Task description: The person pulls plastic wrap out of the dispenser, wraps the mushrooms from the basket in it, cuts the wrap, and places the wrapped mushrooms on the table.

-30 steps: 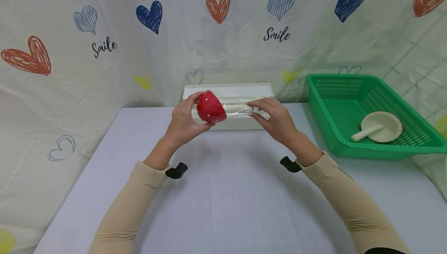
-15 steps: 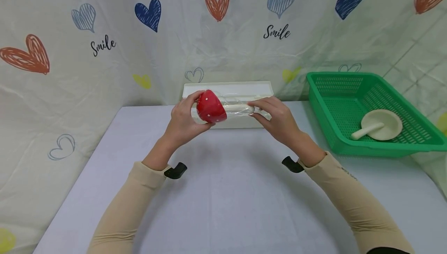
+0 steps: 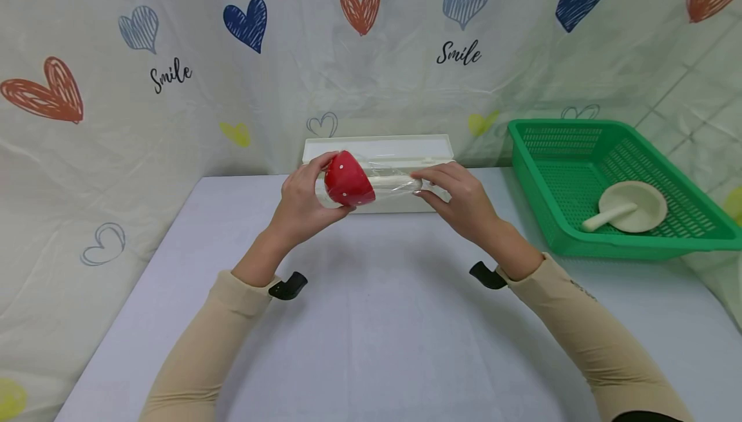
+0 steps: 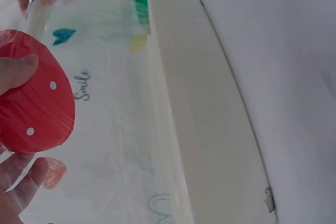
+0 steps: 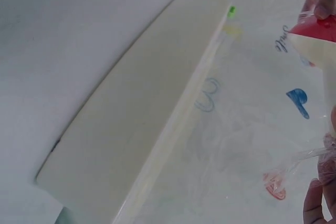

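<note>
- Head view: wrapped red-capped piece (image 3: 350, 179) sits between the two hands, long axis roughly left-right, cap to the left, pale stem (image 3: 390, 183) pointing right.
- Left hand (image 3: 301, 201): fingers gripping the cap.
- Right hand (image 3: 460, 198): fingers pinching the stem end, clear wrap (image 5: 300, 162) bunched there.
- Both hands in contact, neither nearer.
- Left wrist view: cap apart from white box (image 4: 202, 103).

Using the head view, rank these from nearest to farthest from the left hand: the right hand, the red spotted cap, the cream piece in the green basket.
1. Red spotted cap: held in the left hand.
2. Right hand: to the right, at the other end of the wrapped stem.
3. Cream piece: farthest right, inside the green basket.
</note>
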`<state>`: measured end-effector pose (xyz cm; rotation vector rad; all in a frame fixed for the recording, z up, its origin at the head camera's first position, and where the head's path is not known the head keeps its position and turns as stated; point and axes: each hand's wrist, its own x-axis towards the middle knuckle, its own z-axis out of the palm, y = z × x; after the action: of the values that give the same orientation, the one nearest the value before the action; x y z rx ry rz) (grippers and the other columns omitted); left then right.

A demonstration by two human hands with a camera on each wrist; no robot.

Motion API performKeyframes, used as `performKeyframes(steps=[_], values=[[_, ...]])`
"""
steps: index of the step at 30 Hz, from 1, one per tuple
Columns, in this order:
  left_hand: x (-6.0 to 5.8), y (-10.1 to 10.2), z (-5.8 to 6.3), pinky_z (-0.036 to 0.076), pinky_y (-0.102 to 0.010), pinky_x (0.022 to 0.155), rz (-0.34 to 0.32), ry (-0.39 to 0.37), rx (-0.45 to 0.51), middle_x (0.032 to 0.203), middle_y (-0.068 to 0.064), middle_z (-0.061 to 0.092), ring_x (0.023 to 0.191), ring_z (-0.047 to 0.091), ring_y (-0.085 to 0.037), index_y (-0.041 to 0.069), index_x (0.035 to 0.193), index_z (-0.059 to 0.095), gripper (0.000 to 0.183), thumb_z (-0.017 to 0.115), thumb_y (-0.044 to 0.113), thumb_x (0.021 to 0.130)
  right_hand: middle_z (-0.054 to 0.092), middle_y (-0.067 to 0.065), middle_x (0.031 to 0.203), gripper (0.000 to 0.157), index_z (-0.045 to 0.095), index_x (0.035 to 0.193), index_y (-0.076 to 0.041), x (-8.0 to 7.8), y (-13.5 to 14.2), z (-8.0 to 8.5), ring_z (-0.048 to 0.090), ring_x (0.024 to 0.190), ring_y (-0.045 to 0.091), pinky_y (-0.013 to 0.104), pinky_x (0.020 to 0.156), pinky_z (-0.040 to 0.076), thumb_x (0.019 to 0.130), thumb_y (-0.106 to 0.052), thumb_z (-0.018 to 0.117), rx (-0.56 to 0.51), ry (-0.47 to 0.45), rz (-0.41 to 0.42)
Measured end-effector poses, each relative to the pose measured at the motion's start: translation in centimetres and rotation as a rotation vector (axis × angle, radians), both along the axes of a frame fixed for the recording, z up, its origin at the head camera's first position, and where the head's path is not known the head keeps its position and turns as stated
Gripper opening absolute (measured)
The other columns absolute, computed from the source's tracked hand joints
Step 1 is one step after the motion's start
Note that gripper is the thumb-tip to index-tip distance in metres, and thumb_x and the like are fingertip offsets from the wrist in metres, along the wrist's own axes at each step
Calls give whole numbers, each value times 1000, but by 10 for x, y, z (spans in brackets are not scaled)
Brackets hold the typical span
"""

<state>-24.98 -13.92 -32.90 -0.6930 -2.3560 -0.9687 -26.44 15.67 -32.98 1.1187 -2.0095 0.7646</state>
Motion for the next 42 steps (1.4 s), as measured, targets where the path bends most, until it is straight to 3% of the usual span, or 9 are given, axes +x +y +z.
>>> performKeyframes(steps=[16, 42], values=[[5, -1, 3, 44, -60, 101, -6, 50, -9, 136, -13, 60, 125, 54, -28, 3, 144, 48, 84, 92, 13, 73, 74, 15, 106, 44, 74, 115, 2, 5, 0, 5, 65, 95, 29, 28, 82, 52, 73, 9, 88, 6, 31, 3], [15, -2, 6, 44, -61, 99, -9, 69, 14, 136, -13, 59, 124, 54, -29, 4, 145, 47, 88, 93, 12, 70, 74, 13, 105, 47, 75, 113, 2, 12, 1, 8, 67, 96, 29, 35, 81, 55, 69, 12, 88, -1, 92, 7]])
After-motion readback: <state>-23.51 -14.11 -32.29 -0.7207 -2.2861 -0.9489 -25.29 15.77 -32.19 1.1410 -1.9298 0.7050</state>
